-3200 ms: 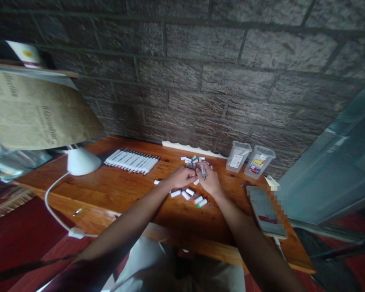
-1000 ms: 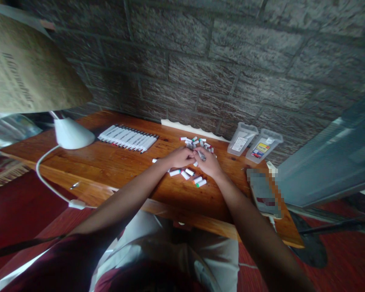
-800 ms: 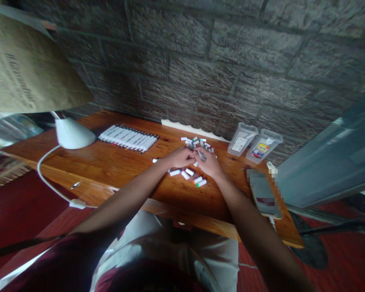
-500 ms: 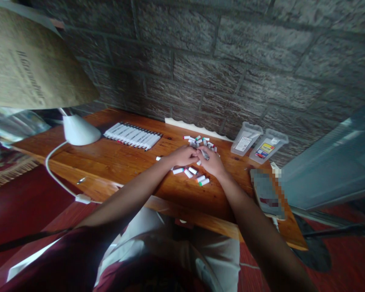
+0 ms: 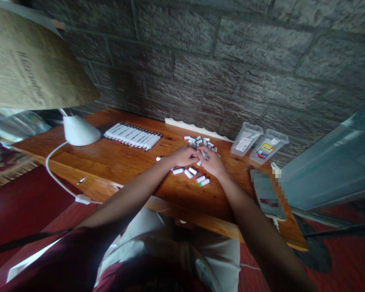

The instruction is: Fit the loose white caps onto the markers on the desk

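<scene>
My left hand (image 5: pixel 185 155) and my right hand (image 5: pixel 212 162) meet at the fingertips over the wooden desk. The fingers of both are curled closed. A small greyish-white piece (image 5: pixel 205 155) shows in my right hand, too small to name; what my left fingers hold, if anything, is hidden. Behind the hands lies a loose pile of white marker caps (image 5: pixel 205 140) with coloured ends. Several more caps (image 5: pixel 188 173) lie scattered in front of the hands, among them one with a green end (image 5: pixel 204 182). One white cap (image 5: pixel 158 159) shows beside my left wrist.
A row of white markers (image 5: pixel 133 136) lies side by side at the left of the desk (image 5: pixel 134 162). Left of it stands a lamp (image 5: pixel 80 129). Two clear plastic containers (image 5: pixel 247 138) stand at the back right. A phone-like device (image 5: pixel 266 190) lies near the right edge.
</scene>
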The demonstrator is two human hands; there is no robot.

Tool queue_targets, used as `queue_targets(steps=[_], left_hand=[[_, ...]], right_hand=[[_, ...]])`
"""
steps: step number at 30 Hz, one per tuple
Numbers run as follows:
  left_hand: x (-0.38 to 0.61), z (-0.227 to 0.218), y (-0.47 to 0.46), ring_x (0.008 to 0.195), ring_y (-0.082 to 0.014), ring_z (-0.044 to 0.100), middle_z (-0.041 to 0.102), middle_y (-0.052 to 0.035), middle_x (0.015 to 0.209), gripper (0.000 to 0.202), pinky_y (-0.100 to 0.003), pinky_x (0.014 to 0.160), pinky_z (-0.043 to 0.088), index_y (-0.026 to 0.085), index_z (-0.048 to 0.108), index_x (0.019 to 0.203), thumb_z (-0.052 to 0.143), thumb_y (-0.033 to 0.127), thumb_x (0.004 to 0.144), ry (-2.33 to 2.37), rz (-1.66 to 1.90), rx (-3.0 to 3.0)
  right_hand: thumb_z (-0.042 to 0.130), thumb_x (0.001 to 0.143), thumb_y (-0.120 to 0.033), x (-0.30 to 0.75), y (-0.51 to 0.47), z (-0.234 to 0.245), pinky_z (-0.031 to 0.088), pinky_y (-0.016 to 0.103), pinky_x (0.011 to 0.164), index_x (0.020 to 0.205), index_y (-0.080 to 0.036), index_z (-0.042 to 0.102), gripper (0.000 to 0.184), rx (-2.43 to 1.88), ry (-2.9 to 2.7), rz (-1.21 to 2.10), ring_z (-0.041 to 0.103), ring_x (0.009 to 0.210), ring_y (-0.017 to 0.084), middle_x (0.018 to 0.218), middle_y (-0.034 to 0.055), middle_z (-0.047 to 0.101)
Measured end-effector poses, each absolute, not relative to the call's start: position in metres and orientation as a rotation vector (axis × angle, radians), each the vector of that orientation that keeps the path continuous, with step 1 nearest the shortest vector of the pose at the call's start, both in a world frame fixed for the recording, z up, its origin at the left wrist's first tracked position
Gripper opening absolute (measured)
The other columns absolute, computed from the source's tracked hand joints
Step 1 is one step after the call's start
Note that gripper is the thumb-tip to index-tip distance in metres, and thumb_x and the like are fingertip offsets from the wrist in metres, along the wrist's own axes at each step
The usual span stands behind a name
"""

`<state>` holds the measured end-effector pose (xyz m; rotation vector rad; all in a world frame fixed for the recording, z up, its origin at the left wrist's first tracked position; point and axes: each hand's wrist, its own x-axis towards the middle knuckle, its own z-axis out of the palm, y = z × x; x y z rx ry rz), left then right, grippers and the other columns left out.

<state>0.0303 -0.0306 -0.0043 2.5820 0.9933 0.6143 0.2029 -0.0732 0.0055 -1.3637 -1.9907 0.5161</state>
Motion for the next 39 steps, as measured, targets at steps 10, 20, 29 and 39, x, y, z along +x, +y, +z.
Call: queue_targets(steps=[10, 20, 29, 39], left_hand=[[0.0312, -0.0039, -0.031, 0.059, -0.0099, 0.051, 0.065, -0.0021, 0.066, 0.024, -0.02, 0.059, 0.035, 0.012, 0.068, 0.072, 0.053, 0.026, 0.084, 0.983, 0.602, 2.562], [0.0307, 0.0021, -0.0363, 0.061, -0.0107, 0.051, 0.065, -0.0027, 0.069, 0.024, -0.021, 0.06, 0.035, 0.011, 0.069, 0.075, 0.053, 0.028, 0.082, 1.012, 0.535, 2.599], [0.0299, 0.0031, -0.0355, 0.06, -0.01, 0.05, 0.063, -0.0018, 0.068, 0.026, -0.02, 0.06, 0.036, 0.011, 0.069, 0.076, 0.053, 0.03, 0.082, 0.993, 0.53, 2.575], [0.03, 0.0015, -0.0349, 0.062, -0.0109, 0.053, 0.065, -0.0019, 0.069, 0.025, -0.02, 0.063, 0.038, 0.012, 0.067, 0.072, 0.052, 0.029, 0.083, 1.002, 0.54, 2.584]], right_hand=[[0.045, 0.093, -0.039, 0.2034, -0.0738, 0.0079, 0.051, 0.025, 0.079, 0.108, -0.024, 0.065, 0.029, -1.346, -1.987, 0.519, 0.066, 0.079, 0.014, 0.098, 0.0, 0.071], [0.046, 0.093, -0.034, 0.2033, -0.0719, 0.0097, 0.047, 0.028, 0.091, 0.107, -0.022, 0.066, 0.027, -1.366, -2.036, 0.449, 0.064, 0.101, 0.017, 0.105, 0.0007, 0.071], [0.046, 0.093, -0.031, 0.2032, -0.0713, 0.0095, 0.046, 0.028, 0.094, 0.105, -0.021, 0.066, 0.025, -1.329, -2.057, 0.439, 0.064, 0.101, 0.017, 0.106, 0.0016, 0.071], [0.046, 0.093, -0.033, 0.2035, -0.0708, 0.0083, 0.046, 0.028, 0.093, 0.106, -0.023, 0.065, 0.025, -1.343, -2.056, 0.43, 0.064, 0.101, 0.017, 0.106, 0.0004, 0.071]])
